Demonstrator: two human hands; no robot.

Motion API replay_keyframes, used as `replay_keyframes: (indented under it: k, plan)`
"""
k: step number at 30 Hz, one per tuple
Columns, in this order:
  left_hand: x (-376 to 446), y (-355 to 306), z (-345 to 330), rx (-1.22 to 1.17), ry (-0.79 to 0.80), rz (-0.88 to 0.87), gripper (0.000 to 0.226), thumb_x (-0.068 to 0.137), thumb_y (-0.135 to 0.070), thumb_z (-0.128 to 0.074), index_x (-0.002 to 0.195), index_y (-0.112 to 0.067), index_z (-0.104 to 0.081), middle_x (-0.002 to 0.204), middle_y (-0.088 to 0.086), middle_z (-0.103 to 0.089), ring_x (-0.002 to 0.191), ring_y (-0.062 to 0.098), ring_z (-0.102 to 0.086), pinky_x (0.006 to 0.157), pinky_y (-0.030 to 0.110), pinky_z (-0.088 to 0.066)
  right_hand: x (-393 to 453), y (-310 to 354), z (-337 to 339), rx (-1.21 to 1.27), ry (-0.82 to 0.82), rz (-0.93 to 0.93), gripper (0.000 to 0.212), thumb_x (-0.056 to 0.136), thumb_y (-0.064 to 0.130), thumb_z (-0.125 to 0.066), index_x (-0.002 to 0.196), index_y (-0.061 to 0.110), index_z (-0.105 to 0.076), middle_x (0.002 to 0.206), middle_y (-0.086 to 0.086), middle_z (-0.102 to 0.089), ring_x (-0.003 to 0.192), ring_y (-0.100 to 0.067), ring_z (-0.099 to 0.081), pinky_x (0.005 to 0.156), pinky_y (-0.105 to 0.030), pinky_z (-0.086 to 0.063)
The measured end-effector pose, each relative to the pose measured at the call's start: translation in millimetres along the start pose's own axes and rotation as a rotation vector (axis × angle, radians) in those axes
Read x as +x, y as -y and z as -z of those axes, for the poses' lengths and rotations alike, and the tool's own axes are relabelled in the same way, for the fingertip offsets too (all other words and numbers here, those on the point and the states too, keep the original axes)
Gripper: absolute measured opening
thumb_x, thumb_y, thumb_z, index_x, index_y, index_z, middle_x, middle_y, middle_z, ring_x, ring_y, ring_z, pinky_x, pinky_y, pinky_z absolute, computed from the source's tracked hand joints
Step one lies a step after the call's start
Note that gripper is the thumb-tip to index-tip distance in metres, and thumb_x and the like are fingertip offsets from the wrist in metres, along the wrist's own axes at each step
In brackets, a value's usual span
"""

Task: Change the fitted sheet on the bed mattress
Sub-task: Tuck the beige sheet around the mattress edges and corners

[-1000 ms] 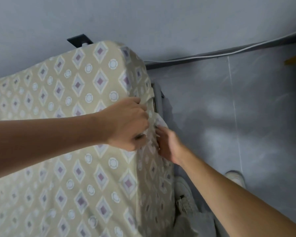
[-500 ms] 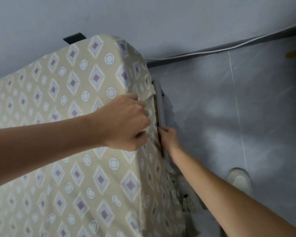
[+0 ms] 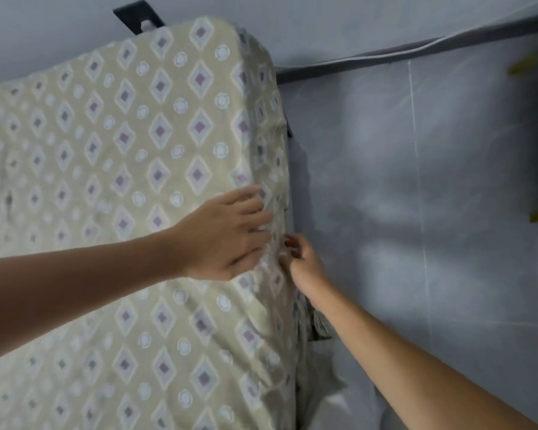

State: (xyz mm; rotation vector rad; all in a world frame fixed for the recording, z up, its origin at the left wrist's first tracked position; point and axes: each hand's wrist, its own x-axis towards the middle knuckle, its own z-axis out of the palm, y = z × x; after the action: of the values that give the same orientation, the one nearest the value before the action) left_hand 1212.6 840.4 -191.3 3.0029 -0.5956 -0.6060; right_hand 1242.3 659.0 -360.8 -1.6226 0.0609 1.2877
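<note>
Two hands work at the right-hand edge of the mattress (image 3: 121, 181), which fills the left of the frame under a beige diamond-print fitted sheet (image 3: 168, 352). The left hand (image 3: 227, 234), fingers straight and spread, presses flat on the top near mid-frame, probably to steady the fabric. Just beside it, the right hand (image 3: 302, 262) curls at the side wall, seemingly pinching the sheet's hem to tuck or free it; the grip itself is blurred.

Probably a home bedroom: patterned sheeted mattress (image 3: 121, 181), grey tiled floor (image 3: 416, 212).
</note>
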Motion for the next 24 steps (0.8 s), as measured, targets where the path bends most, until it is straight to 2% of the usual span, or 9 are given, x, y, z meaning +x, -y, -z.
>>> replay_keyframes:
  k: [4,6,9,11,13,16,19,22,24]
  plan:
    - [-19,-65,-33,-0.133,-0.007,-0.027,0.037,0.105,-0.036,-0.046,0.076,-0.017,-0.056,0.086,0.001,-0.052,0.084,0.026,-0.046,0.105,0.044,-0.041,-21,-31,5,0.11,0.027,-0.113,0.023,0.099,0.004,-0.062,0.114,0.02,-0.065,0.112,-0.009,-0.072,0.09,-0.017,-0.068,0.073,-0.027,-0.054]
    - [-14,-76,-43,-0.115,-0.017,-0.01,0.041,0.105,-0.039,-0.044,0.071,-0.017,-0.054,0.079,0.001,-0.052,0.078,0.026,-0.044,0.094,0.042,-0.043,-33,-45,11,0.147,0.061,-0.166,0.027,0.099,0.0,-0.057,0.109,0.023,-0.067,0.112,-0.011,-0.073,0.091,-0.02,-0.07,0.072,-0.028,-0.057]
    - [-10,-77,-50,-0.041,0.007,-0.023,0.046,0.104,-0.041,-0.046,0.066,-0.017,-0.054,0.072,0.0,-0.052,0.072,0.025,-0.044,0.084,0.042,-0.042,-47,-59,18,0.131,0.11,-0.15,0.031,0.101,0.002,-0.053,0.117,0.022,-0.071,0.109,-0.004,-0.076,0.093,-0.015,-0.071,0.07,-0.021,-0.056]
    - [-7,-76,-48,0.013,0.042,-0.045,0.049,0.103,-0.044,-0.041,0.063,-0.019,-0.055,0.067,-0.003,-0.053,0.069,0.023,-0.044,0.081,0.041,-0.04,-57,-58,17,0.151,0.123,-0.083,0.035,0.101,0.001,-0.053,0.106,0.027,-0.074,0.093,0.009,-0.078,0.081,-0.003,-0.07,0.063,-0.013,-0.051]
    - [-5,-79,-39,0.05,0.103,-0.051,0.052,0.102,-0.048,-0.036,0.062,-0.021,-0.057,0.065,-0.004,-0.055,0.068,0.022,-0.046,0.081,0.039,-0.038,-63,-64,10,0.181,0.125,-0.066,0.029,0.101,0.004,-0.057,0.105,0.026,-0.075,0.091,0.009,-0.079,0.083,-0.004,-0.071,0.067,-0.017,-0.05]
    - [-9,-86,-19,0.117,0.149,-0.04,0.052,0.096,-0.051,-0.033,0.067,-0.021,-0.063,0.065,-0.004,-0.061,0.07,0.021,-0.051,0.083,0.037,-0.036,-71,-60,1,0.299,0.142,-0.131,0.023,0.104,0.024,-0.058,0.122,0.023,-0.073,0.118,-0.003,-0.076,0.104,-0.016,-0.072,0.084,-0.026,-0.052]
    - [-22,-94,8,0.118,0.163,-0.014,0.045,0.089,-0.048,-0.033,0.067,-0.021,-0.062,0.065,-0.003,-0.061,0.071,0.021,-0.053,0.083,0.035,-0.03,-76,-54,-4,0.543,0.308,-0.325,0.048,0.107,0.048,-0.044,0.128,0.018,-0.075,0.128,-0.011,-0.074,0.118,-0.026,-0.071,0.102,-0.04,-0.052]
    - [-34,-97,29,0.111,0.154,-0.002,0.04,0.086,-0.047,-0.037,0.064,-0.021,-0.058,0.064,-0.004,-0.059,0.071,0.02,-0.05,0.081,0.034,-0.028,-76,-51,-18,0.617,0.42,-0.387,0.066,0.107,0.06,-0.034,0.139,0.013,-0.068,0.133,-0.015,-0.07,0.123,-0.033,-0.068,0.104,-0.045,-0.05]
    - [-40,-97,35,0.105,0.126,0.014,0.04,0.085,-0.047,-0.038,0.062,-0.022,-0.057,0.062,-0.006,-0.055,0.069,0.019,-0.048,0.082,0.035,-0.034,-68,-55,-35,0.592,0.429,-0.433,0.06,0.108,0.051,-0.038,0.108,0.011,-0.083,0.107,-0.014,-0.078,0.097,-0.027,-0.076,0.086,-0.035,-0.058]
